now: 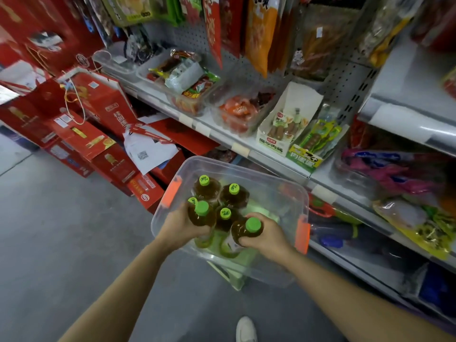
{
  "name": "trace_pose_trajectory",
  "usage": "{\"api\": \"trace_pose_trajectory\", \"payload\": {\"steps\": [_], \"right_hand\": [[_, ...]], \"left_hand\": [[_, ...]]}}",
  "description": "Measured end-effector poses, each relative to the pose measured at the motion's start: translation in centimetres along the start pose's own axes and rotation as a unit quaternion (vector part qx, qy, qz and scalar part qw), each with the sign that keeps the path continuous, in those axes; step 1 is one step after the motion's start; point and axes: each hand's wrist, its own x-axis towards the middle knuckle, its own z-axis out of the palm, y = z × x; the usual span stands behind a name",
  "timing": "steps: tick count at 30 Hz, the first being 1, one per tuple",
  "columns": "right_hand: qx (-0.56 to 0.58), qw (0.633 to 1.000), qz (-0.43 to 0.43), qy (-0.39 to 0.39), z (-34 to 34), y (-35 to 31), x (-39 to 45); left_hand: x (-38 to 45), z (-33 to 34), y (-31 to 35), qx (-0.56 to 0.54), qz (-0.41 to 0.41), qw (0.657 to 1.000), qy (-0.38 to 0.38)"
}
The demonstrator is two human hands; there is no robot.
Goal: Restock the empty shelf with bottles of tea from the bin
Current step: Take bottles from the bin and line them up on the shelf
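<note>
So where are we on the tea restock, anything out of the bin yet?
Nothing shows as shelved: no tea bottle is visible on the shelves in view. In hand: the left hand grips one bottle and the right hand grips another, both over the clear bin. Left: four more green caps show in the bin, and the empty shelf itself isn't in view.
</note>
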Motion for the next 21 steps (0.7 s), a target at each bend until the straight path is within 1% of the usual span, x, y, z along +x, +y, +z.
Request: {"api": "trace_pose_trajectory", "payload": {"steps": [3, 6, 11, 16, 19, 21], "right_hand": [[0.038, 0.999, -0.018, 0.012, -4.2, -1.7, -2.3], [0.073, 0.996, -0.04, 0.035, -8.8, -3.8, -5.4], [0.118, 0.986, -0.084, 0.087, -16.9, -6.2, -11.9], [0.156, 0.964, -0.145, 0.159, -24.6, -7.5, -19.8], [0.172, 0.947, -0.17, 0.213, -29.6, -8.3, -25.1], [0.168, 0.937, -0.181, 0.247, -31.9, -8.9, -27.5]], "left_hand": [[-2.6, -1.6, 3.6, -0.154, 0.022, 0.987, 0.043], [-5.0, -2.2, 8.2, -0.235, 0.051, 0.969, 0.052], [-9.4, -0.5, 17.2, -0.263, 0.106, 0.958, 0.036], [-15.0, 2.5, 27.3, -0.286, 0.17, 0.943, 0.021], [-18.1, 3.9, 33.5, -0.314, 0.223, 0.923, 0.016], [-19.4, 4.5, 36.2, -0.334, 0.249, 0.909, 0.011]]}}
